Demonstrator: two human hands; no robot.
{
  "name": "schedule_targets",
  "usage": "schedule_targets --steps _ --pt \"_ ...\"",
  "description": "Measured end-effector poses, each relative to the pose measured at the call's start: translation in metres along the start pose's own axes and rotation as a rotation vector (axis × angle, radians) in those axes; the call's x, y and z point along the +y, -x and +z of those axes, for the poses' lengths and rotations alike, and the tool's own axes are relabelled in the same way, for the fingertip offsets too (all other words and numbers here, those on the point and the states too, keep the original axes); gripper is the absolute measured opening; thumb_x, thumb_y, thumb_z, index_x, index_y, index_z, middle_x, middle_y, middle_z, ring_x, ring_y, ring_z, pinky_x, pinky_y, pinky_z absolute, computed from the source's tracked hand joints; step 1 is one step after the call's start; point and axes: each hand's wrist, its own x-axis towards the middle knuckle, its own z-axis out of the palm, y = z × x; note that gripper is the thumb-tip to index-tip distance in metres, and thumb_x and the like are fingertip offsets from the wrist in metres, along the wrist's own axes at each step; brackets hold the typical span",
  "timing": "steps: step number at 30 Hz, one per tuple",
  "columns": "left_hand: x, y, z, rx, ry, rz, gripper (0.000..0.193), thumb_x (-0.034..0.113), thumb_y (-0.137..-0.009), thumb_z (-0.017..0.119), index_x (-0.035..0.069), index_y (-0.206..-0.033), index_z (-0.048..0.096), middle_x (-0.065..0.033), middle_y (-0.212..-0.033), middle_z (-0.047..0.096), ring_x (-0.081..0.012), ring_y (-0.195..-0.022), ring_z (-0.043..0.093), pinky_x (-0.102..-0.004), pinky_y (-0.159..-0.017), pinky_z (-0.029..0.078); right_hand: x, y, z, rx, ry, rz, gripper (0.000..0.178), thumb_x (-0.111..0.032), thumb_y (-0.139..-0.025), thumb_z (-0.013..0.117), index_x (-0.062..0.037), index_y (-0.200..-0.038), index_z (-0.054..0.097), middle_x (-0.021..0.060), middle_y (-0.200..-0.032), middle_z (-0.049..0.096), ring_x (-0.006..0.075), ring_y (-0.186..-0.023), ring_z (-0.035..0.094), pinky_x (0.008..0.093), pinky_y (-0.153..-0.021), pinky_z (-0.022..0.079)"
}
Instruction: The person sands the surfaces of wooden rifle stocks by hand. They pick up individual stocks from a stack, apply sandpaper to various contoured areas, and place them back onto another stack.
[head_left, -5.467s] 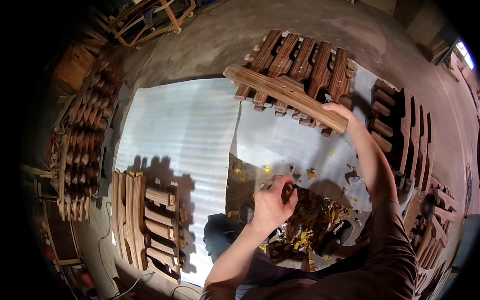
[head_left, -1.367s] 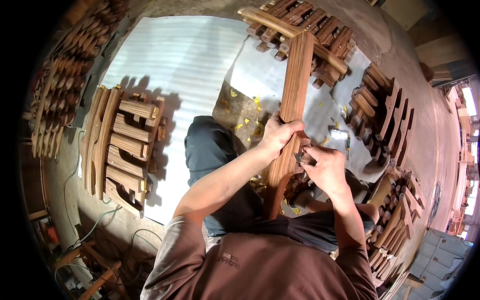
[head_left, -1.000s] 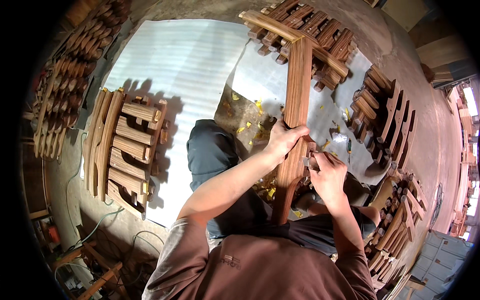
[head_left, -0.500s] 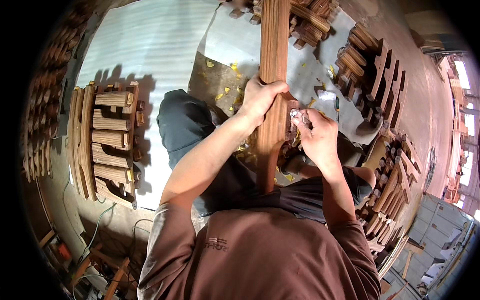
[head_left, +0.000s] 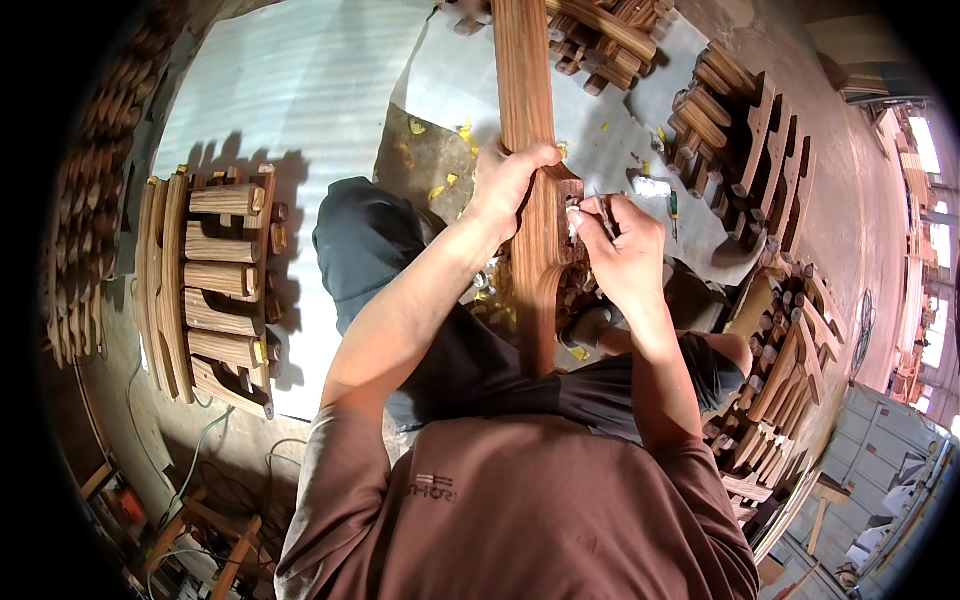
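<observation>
A long brown wooden beam rises from my lap, its lower end against my thighs. My left hand is wrapped round the beam about midway up. On the beam's right side is a raised block with a dark slot in it. The fingers of my right hand are pinched at that slot on a small whitish thing, mostly hidden by the fingertips. What kind of thing it is I cannot make out. A thin, dark shaft shows by the same fingers.
Assembled wooden frames stand on the pale sheet at left. Stacked wooden parts line the right side. A screwdriver lies beside a clear plastic bag. Yellow scraps litter the floor, and cables run at lower left.
The beam's upper part has swung a little to the left, with my left hand moving along on it. My right hand has shifted slightly left, its fingertips now at the slot.
</observation>
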Motion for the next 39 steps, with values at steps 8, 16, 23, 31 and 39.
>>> schedule_targets --steps 8,16,23,31,39 --pt "0.016 -0.001 -0.014 -0.040 0.123 -0.106 0.034 0.015 -0.075 0.070 0.000 -0.103 0.058 -0.0125 -0.095 0.061 -0.0236 -0.079 0.063 -0.0412 -0.069 0.056 -0.006 0.031 -0.053 0.261 -0.673 0.082 0.011 -0.007 -0.089 0.069 0.0018 -0.094 0.065 0.0059 -0.086 0.067 0.0100 -0.074 0.060 0.0248 -0.069 0.050" --pt "0.045 -0.017 -0.021 0.040 -0.336 0.451 0.058 0.019 -0.073 0.082 -0.002 -0.117 0.052 -0.0120 -0.101 0.066 -0.0212 -0.088 0.066 -0.0346 -0.080 0.053 0.052 0.053 -0.046 0.033 -0.359 0.335 0.020 -0.010 -0.094 0.062 0.0004 -0.078 0.057 0.0003 -0.062 0.056 0.0078 -0.056 0.054 0.0255 -0.055 0.044" --pt "0.041 -0.007 -0.008 0.135 -1.028 0.767 0.057 0.013 -0.067 0.077 0.002 -0.117 0.054 -0.0210 -0.102 0.068 -0.0354 -0.095 0.069 -0.0404 -0.085 0.055 0.008 0.015 -0.078 0.352 -0.387 0.085 0.017 -0.008 -0.087 0.071 0.0028 -0.101 0.069 0.0009 -0.081 0.067 0.0050 -0.074 0.057 0.0205 -0.069 0.046" --pt "0.029 0.000 -0.031 0.060 -1.363 1.053 0.050 0.004 -0.060 0.077 0.004 -0.106 0.057 -0.0150 -0.098 0.061 -0.0380 -0.094 0.060 -0.0439 -0.082 0.049 -0.029 -0.020 -0.085 0.321 -0.142 -0.071 0.034 -0.009 -0.079 0.079 -0.0022 -0.111 0.070 0.0035 -0.093 0.070 0.0061 -0.071 0.055 0.0208 -0.067 0.047" --pt "0.025 0.007 -0.086 0.045 -1.529 0.995 0.054 0.003 -0.060 0.078 0.006 -0.110 0.057 -0.0133 -0.101 0.061 -0.0362 -0.096 0.059 -0.0433 -0.082 0.047 -0.019 -0.019 -0.037 0.222 -0.217 -0.109 0.020 0.000 -0.079 0.077 0.0004 -0.097 0.070 0.0004 -0.086 0.067 0.0050 -0.071 0.052 0.0203 -0.066 0.044"
